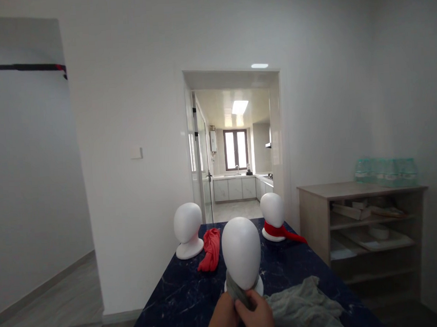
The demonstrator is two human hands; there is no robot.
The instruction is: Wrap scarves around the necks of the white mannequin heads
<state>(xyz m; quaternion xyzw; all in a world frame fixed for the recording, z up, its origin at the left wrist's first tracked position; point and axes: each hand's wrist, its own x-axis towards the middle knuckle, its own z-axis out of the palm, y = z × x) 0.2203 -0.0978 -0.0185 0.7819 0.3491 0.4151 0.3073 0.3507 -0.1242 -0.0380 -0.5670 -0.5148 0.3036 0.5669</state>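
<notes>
Where the bottom edge of the head view cuts the frame, only the upper parts of the left hand [221,319] and right hand [258,317] visible, wrists and forearms lost below. Both closed on the grey scarf [303,308], pinching a twisted band of it right at the neck of the nearest mannequin head [241,252]; fingertips of the left partly hidden behind the cloth and the right thumb. Base of that head mostly covered by scarf and hands. Rest of the grey scarf heaped loosely just right of the grip, its near end cut off by the frame.

Under the grip, a dark blue marbled table [174,302], stretching away from the hands. Beyond the grip and to its left, a bare white mannequin head [187,228], with a red scarf [210,249] crumpled just beside it. Beyond and to the right, another white head [273,212] wearing a red scarf [284,231] round its neck, one tail trailing rightward. Well right of the hands, a wooden shelf unit [353,215], its contents too dim to tell, with blurred greenish packs [385,170] on top. Straight ahead, white walls and a doorway [235,143] onto a kitchen with a window.

No writing or label readable anywhere.
</notes>
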